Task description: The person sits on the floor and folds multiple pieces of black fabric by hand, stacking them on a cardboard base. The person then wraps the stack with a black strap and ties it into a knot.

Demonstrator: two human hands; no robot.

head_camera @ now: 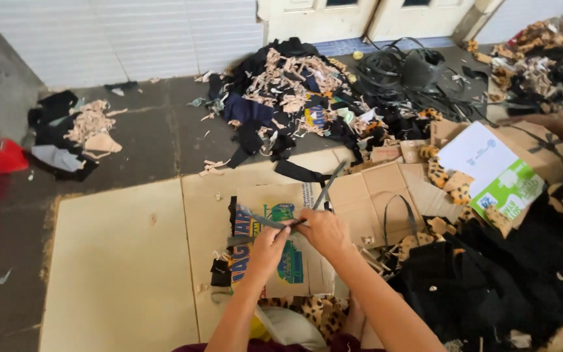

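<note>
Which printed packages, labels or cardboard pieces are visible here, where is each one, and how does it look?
Flattened brown cardboard box with blue and green print: on the floor under the left hand and right hand, rectangular.
White and green printed carton sheet: right of the hands, lying tilted on plain brown cardboard pieces, white upper part, green lower corner.
Small blue and yellow printed scrap: in the fabric scrap pile near the doors, partly covered.

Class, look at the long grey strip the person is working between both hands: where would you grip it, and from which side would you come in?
Grip the grey strip on its free upper length, just beyond the right hand, probably coming from the right side. That stretch rises clear of the cardboard with open space around it, while the lower end is already pinched by the left hand.
</note>
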